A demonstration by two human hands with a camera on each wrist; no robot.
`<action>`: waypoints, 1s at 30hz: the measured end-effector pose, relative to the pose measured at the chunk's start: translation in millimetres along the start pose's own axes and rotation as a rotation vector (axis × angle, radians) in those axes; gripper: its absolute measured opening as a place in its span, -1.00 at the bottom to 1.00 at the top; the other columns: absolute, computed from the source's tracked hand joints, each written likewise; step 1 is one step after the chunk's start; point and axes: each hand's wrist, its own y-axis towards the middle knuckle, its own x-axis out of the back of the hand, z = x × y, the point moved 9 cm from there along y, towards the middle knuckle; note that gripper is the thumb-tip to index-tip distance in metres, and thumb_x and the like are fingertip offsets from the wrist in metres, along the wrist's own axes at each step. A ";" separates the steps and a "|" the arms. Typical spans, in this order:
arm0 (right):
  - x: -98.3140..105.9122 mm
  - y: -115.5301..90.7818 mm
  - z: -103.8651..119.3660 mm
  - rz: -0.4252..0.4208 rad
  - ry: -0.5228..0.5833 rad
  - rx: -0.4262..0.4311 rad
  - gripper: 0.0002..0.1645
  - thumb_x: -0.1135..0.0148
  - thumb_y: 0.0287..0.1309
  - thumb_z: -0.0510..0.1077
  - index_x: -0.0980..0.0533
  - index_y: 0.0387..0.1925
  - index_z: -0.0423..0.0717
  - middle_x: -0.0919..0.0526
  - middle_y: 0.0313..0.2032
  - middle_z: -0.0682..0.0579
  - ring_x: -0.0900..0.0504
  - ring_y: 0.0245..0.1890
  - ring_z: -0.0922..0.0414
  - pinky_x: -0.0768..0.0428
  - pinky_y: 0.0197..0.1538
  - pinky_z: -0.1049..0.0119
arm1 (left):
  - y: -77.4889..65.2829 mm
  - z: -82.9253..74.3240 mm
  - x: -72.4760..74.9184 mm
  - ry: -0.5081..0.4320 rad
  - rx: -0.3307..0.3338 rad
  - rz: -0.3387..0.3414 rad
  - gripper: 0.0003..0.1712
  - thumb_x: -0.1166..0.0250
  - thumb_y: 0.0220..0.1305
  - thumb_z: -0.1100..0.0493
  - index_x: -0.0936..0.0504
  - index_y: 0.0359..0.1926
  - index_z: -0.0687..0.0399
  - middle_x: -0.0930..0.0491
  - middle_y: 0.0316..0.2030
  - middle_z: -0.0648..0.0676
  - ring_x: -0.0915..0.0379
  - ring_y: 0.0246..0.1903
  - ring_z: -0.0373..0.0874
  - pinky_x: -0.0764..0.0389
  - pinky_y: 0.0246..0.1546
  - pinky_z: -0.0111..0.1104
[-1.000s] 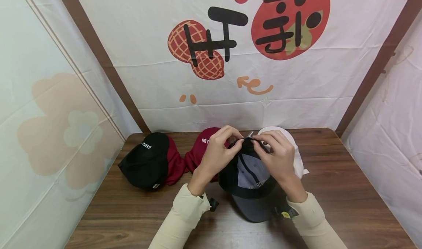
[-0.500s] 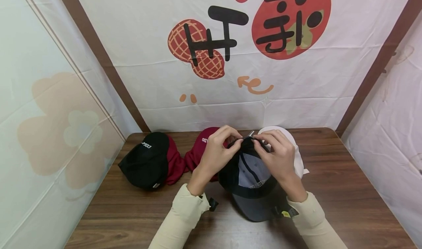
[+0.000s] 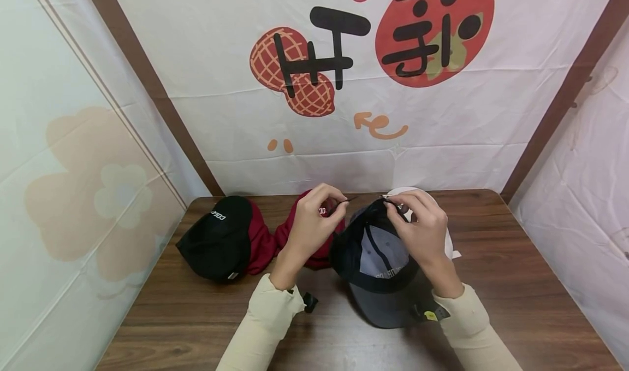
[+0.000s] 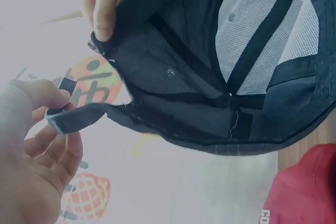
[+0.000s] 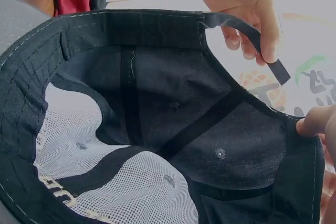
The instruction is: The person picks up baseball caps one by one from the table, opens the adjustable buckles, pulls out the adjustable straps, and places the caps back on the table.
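Wood-grain worktop point(image 3: 511, 327) stands before printed white cloth point(image 3: 314, 169). Left hand point(image 3: 313, 218) has a pinch grip on the loose back strap point(image 4: 79, 119) of a dark baseball cap point(image 3: 378, 264); right hand point(image 3: 423, 226) grips its opposite rear edge point(image 5: 296, 150). Cap sits between hands, maroon cap point(image 3: 319, 255) and black cap point(image 3: 218, 245) leftward.

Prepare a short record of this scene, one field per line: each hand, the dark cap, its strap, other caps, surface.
left hand: fingers pinch the strap of the dark cap
right hand: fingers pinch the edge of the same cap
dark cap: inside visible, with pale mesh panels
strap: free end not fastened
other caps: black cap, red cap, white cap partly hidden behind the right hand
surface: brown wood-look table
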 end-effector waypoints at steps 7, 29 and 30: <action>0.0 -0.7 -3.4 -0.001 0.008 -0.024 -0.85 -0.43 0.00 -0.24 -0.73 -0.31 -0.04 -0.72 -0.33 0.05 -0.55 -0.48 0.16 -0.33 -0.52 0.46 | -1.9 4.4 3.3 -0.012 0.023 -0.026 -0.93 -0.32 0.26 0.21 -0.64 -0.28 0.12 -0.59 -0.33 -0.02 -0.41 -0.47 -0.20 -0.54 -0.49 -0.29; 1.9 -2.2 -8.1 0.001 0.007 -0.050 -0.85 -0.44 -0.01 -0.25 -0.73 -0.31 -0.03 -0.70 -0.34 0.07 -0.53 -0.49 0.20 -0.34 -0.51 0.49 | -5.5 -14.6 3.3 -0.069 0.099 0.048 -0.95 -0.24 0.26 0.36 -0.59 -0.25 0.24 -0.60 -0.34 0.14 -0.49 -0.39 -0.05 -0.65 -0.38 -0.21; 1.9 -2.5 -8.3 0.001 0.005 -0.050 -0.85 -0.44 0.00 -0.25 -0.73 -0.31 -0.03 -0.70 -0.34 0.08 -0.53 -0.49 0.20 -0.34 -0.51 0.49 | -6.3 -12.2 1.7 -0.070 0.094 0.051 -0.95 -0.24 0.27 0.36 -0.59 -0.25 0.24 -0.60 -0.35 0.14 -0.49 -0.39 -0.05 -0.64 -0.38 -0.20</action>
